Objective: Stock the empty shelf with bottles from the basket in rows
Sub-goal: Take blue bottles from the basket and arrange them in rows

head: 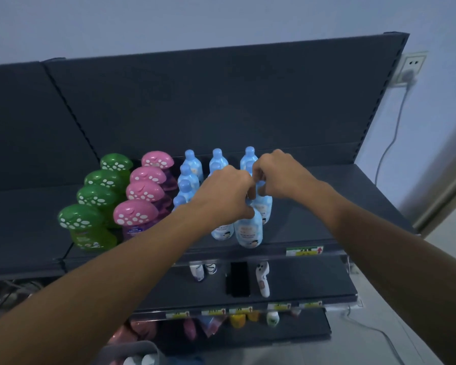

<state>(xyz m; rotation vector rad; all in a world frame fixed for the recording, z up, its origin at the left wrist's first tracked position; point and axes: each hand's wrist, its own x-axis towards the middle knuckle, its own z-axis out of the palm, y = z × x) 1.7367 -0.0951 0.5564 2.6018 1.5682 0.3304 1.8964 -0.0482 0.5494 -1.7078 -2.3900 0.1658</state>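
Two arms in our view, both uncovered. The left forearm (132,262) is bare skin from the bottom-left corner right up to the wrist, long and slim, narrowing as it goes. The right forearm (374,241) is bare too, broad at the right edge of the frame and tapering to the wrist. The left hand (227,193) is bare, its back smooth with a ridge of knuckles. On the bare right hand (277,175) we see rounded knuckles and dim light shading the underside.
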